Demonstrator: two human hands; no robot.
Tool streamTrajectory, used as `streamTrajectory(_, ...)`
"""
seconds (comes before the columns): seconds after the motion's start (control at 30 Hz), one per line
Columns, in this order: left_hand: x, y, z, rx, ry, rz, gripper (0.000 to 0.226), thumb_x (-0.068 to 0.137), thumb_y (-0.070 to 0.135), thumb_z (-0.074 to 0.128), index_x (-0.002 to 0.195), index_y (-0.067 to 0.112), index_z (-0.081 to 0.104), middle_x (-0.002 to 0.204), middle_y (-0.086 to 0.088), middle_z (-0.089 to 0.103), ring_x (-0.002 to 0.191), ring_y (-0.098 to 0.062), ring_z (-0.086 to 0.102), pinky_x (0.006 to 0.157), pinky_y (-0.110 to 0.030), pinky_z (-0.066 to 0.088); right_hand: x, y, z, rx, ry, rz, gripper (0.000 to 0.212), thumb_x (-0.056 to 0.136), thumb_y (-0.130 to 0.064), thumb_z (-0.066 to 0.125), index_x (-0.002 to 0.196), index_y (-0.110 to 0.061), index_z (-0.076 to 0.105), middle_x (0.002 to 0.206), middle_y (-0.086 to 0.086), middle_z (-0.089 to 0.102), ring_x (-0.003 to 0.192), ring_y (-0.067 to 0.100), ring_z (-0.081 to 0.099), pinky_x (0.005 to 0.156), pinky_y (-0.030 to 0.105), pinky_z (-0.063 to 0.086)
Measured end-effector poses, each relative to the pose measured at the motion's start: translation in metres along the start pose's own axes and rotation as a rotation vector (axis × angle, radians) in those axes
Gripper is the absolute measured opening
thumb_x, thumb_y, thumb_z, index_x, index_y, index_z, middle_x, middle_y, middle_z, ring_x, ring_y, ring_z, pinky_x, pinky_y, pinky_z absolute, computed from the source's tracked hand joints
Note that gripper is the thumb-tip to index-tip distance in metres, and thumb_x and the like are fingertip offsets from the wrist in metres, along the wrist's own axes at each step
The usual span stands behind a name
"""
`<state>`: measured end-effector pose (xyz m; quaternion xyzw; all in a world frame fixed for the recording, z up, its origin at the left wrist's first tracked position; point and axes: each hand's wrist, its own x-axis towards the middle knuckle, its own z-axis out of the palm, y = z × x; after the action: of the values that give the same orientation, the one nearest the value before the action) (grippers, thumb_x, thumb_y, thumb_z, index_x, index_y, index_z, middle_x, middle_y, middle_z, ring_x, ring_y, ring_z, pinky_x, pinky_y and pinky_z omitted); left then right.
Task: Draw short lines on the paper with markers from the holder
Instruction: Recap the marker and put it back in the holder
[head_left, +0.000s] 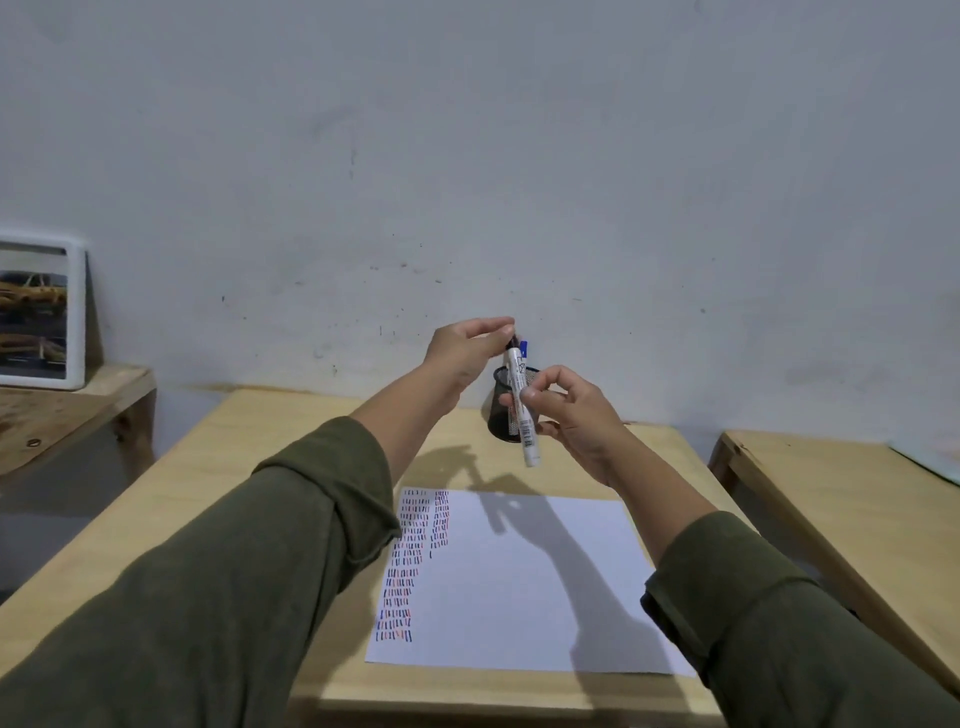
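One white marker held in air above holder, nearly upright, dark cap end up. Right hand fingers pinch barrel mid-length; left hand fingers closed on cap end. One blue-capped marker stands in holder, behind white one. Holder, one dark mesh cup, sits at far edge of surface. One paper sheet lies nearer than holder; two columns of short red, blue, black lines along its left side.
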<state>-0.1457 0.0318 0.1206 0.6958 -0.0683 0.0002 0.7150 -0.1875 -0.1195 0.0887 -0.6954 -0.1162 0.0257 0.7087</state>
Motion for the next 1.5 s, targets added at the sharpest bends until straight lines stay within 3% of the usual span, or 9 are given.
streamTrajectory(0.1, 0.022, 0.0, 0.009, 0.11, 0.017, 0.025, 0.038, 0.087, 0.033, 0.063, 0.123, 0.02, 0.061, 0.12, -0.006, 0.067, 0.114, -0.016, 0.06, 0.092, -0.026, 0.04, 0.021, 0.002, -0.015, -0.126, 0.082, -0.034, 0.021, 0.089, -0.004, 0.058, 0.093, -0.021, 0.048, 0.077, -0.001, 0.076, 0.064, 0.003, 0.065, 0.061, 0.023, 0.041)
streamTrajectory(0.17, 0.038, -0.006, 0.012, 0.241, 0.041, 0.044, 0.042, 0.087, 0.035, 0.063, 0.127, 0.022, 0.058, 0.119, -0.002, 0.067, 0.108, -0.012, 0.06, 0.094, -0.023, 0.041, 0.036, -0.001, -0.027, -0.219, 0.146, -0.079, 0.039, 0.089, -0.002, 0.058, 0.117, -0.025, 0.044, 0.08, 0.004, 0.073, 0.061, 0.0, 0.063, 0.059, 0.019, 0.044)
streamTrajectory(0.3, 0.069, -0.028, 0.012, 0.57, 0.049, 0.049, 0.054, 0.087, 0.035, 0.062, 0.137, 0.019, 0.048, 0.136, -0.001, 0.057, 0.126, -0.017, 0.052, 0.107, -0.028, 0.037, 0.073, -0.006, -0.051, -0.4, 0.245, -0.156, 0.079, 0.088, -0.002, 0.059, 0.145, -0.04, 0.019, 0.092, 0.02, 0.067, 0.077, 0.016, 0.063, 0.061, 0.016, 0.047)
streamTrajectory(0.5, 0.103, -0.06, 0.021, 0.803, 0.009, -0.011, 0.065, 0.088, 0.042, 0.058, 0.144, 0.018, 0.037, 0.15, -0.005, 0.041, 0.141, -0.025, 0.034, 0.11, -0.034, 0.03, 0.129, -0.001, -0.075, -0.513, 0.33, -0.183, 0.082, 0.087, -0.003, 0.059, 0.141, -0.049, 0.018, 0.088, 0.016, 0.064, 0.08, 0.024, 0.066, 0.062, 0.024, 0.048)
streamTrajectory(0.7, 0.12, -0.082, 0.022, 0.822, 0.007, -0.055, 0.07, 0.086, 0.049, 0.057, 0.145, 0.019, 0.035, 0.15, -0.003, 0.041, 0.138, -0.025, 0.039, 0.111, -0.039, 0.034, 0.158, 0.025, -0.08, -0.59, 0.363, -0.175, 0.076, 0.085, -0.003, 0.061, 0.138, -0.044, 0.024, 0.082, 0.016, 0.062, 0.077, 0.023, 0.061, 0.062, 0.023, 0.046)
streamTrajectory(0.87, 0.117, -0.089, 0.021, 0.817, -0.012, -0.015, 0.054, 0.09, 0.039, 0.056, 0.139, 0.018, 0.045, 0.142, -0.006, 0.052, 0.135, -0.025, 0.042, 0.105, -0.031, 0.034, 0.168, 0.05, -0.078, -0.698, 0.334, -0.132, 0.076, 0.082, -0.001, 0.062, 0.138, -0.04, 0.026, 0.083, 0.017, 0.064, 0.081, 0.026, 0.064, 0.06, 0.021, 0.046)
streamTrajectory(1.1, 0.117, -0.094, 0.022, 0.768, -0.015, -0.013, 0.054, 0.09, 0.035, 0.057, 0.14, 0.02, 0.044, 0.142, -0.005, 0.052, 0.134, -0.023, 0.043, 0.104, -0.028, 0.035, 0.173, 0.067, -0.078, -0.813, 0.272, -0.101, 0.069, 0.081, -0.003, 0.063, 0.134, -0.034, 0.033, 0.083, 0.015, 0.066, 0.081, 0.026, 0.062, 0.066, 0.031, 0.047)
streamTrajectory(1.37, 0.118, -0.096, 0.023, 0.744, 0.01, -0.01, 0.052, 0.089, 0.035, 0.06, 0.137, 0.02, 0.049, 0.139, -0.005, 0.055, 0.131, -0.025, 0.045, 0.102, -0.031, 0.038, 0.178, 0.077, -0.077, -0.839, 0.251, -0.097, 0.049, 0.085, -0.01, 0.062, 0.129, -0.024, 0.045, 0.079, 0.006, 0.063, 0.08, 0.022, 0.058, 0.069, 0.026, 0.039)
streamTrajectory(1.5, 0.118, -0.096, 0.023, 0.731, 0.013, -0.011, 0.053, 0.088, 0.034, 0.061, 0.137, 0.02, 0.049, 0.139, -0.006, 0.054, 0.132, -0.025, 0.045, 0.103, -0.032, 0.037, 0.182, 0.079, -0.077, -0.885, 0.263, -0.099, 0.049, 0.082, -0.009, 0.067, 0.126, -0.022, 0.051, 0.087, 0.007, 0.06, 0.082, 0.022, 0.056, 0.059, 0.021, 0.038)
